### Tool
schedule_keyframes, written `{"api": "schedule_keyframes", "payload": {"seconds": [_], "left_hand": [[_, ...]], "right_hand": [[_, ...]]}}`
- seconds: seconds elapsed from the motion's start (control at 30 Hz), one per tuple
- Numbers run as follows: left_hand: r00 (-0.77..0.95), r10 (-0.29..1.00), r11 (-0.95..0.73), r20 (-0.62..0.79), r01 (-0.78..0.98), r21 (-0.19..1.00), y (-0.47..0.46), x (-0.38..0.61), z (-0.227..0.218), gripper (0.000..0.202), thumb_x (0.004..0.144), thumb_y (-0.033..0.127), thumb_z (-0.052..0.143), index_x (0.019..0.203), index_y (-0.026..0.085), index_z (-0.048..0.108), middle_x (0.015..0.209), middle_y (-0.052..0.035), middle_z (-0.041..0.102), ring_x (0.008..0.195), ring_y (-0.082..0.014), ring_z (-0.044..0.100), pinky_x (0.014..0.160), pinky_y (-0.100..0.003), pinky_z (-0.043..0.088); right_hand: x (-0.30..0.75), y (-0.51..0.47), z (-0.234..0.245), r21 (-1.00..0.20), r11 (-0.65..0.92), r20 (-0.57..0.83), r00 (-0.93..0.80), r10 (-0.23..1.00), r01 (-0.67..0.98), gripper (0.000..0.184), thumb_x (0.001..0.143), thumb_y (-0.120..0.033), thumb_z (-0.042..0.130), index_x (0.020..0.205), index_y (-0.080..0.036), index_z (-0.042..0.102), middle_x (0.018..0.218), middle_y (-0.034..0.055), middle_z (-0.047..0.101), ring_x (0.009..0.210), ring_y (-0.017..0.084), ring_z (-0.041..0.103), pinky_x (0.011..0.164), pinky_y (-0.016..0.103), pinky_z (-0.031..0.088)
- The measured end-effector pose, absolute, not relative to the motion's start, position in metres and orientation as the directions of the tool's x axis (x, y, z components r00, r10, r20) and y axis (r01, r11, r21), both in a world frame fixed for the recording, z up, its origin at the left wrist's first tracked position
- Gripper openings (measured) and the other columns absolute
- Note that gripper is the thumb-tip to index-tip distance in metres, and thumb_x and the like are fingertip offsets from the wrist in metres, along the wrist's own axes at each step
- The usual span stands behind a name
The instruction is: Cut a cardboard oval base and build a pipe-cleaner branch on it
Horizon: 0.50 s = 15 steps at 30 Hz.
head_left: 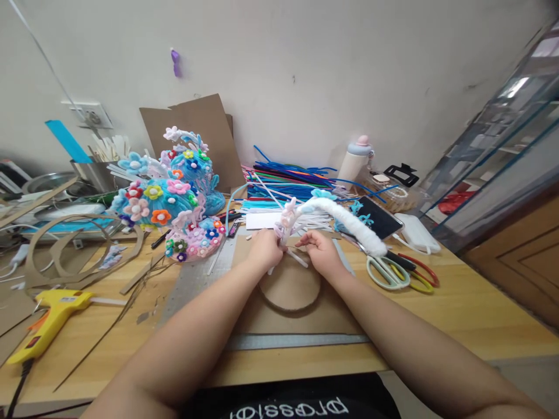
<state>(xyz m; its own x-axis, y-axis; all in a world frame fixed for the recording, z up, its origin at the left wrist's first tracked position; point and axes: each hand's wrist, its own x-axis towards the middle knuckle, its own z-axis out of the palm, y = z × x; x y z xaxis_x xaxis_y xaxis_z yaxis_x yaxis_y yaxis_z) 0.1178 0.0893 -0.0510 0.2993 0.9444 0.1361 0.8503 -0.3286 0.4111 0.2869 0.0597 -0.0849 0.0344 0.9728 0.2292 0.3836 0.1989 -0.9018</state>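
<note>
My left hand (267, 249) is closed around the base of a fuzzy pipe-cleaner arch. This white arch (345, 218) bends over to the right, with a blue flower (323, 195) on top and pale pink flowers (288, 214) near the held end. White stem ends stick out below my fingers. My right hand (322, 251) is just right of that base, its fingertips pinched together; what they hold is too small to make out. Under both hands lies a round cardboard disc (290, 288) on a larger cardboard sheet (340, 317).
A flower-covered blue pipe-cleaner piece (166, 201) stands at left. A yellow glue gun (52, 317) lies front left, near cut cardboard rings (32, 256). Scissors (388, 273) and pliers (421, 276) lie right. Bundled pipe cleaners (288, 180), a bottle (353, 163) and a tablet (375, 215) are behind.
</note>
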Motion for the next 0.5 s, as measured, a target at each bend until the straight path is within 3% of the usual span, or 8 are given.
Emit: {"api": "schedule_keyframes", "payload": {"seconds": [0.2,0.5], "left_hand": [[0.289,0.949,-0.313,0.122,0.842,0.44,0.088,0.115,-0.054,0.02,0.07,0.034,0.069,0.08,0.018,0.073,0.081,-0.0089,0.071,0.081,-0.0264,0.063,0.077,-0.036,0.043],[0.317,0.942,-0.323,0.11,0.766,0.556,0.09,0.111,-0.04,0.016,0.07,0.033,0.067,0.074,0.018,0.072,0.074,-0.007,0.069,0.085,-0.0273,0.06,0.084,-0.038,0.037]], "right_hand": [[0.286,0.061,-0.085,-0.925,0.174,0.19,0.015,0.982,0.337,0.012,0.071,-0.017,0.044,0.077,-0.02,0.055,0.078,0.0037,0.07,0.08,0.02,0.066,0.08,0.036,0.048],[0.291,0.065,-0.083,-0.925,0.214,0.234,0.027,0.972,0.314,0.011,0.075,-0.025,0.051,0.08,-0.019,0.059,0.083,0.0043,0.07,0.082,0.02,0.065,0.081,0.037,0.047]]}}
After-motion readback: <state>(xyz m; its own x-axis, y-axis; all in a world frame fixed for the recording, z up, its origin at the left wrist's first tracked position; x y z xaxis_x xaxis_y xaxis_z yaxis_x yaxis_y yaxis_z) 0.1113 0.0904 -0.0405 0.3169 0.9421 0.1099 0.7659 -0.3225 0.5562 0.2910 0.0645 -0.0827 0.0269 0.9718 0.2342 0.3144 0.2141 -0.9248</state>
